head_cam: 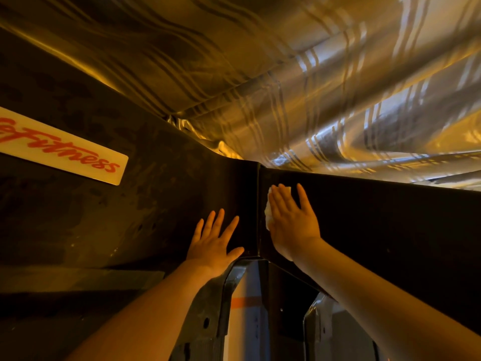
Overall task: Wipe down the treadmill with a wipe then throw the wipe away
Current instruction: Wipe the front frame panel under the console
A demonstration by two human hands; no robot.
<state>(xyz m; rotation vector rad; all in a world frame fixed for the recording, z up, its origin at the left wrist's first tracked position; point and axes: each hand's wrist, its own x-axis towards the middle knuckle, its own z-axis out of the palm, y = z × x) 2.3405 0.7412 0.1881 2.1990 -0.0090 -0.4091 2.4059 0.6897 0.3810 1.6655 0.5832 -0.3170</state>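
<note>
While both hands lie flat on the dark treadmill [377, 230], only the right one has anything under it. The right hand [291, 220] presses a white wipe [268, 213] against the black panel, fingers straight and close together, thumb spread to the right; the wipe shows as a crumpled edge along the hand's left side and at the fingertips, the remainder hidden beneath the palm. The left hand [214, 242] rests released, fingers splayed and grasping nothing, on the neighbouring panel just left of the right hand. Between the two hands runs a vertical seam [259, 209] where the panels meet; the left thumb reaches almost to it. Well left of the left hand a pale label [59, 147] with red script reading "Fitness" sits on the dark surface. Beyond the fingertips of both hands hangs a curtain [325, 87] with a striped, plaid-like pattern, lit in warm yellow. Below the wrists, between the forearms, grey frame parts [250, 308] with an orange stripe show through a gap.
</note>
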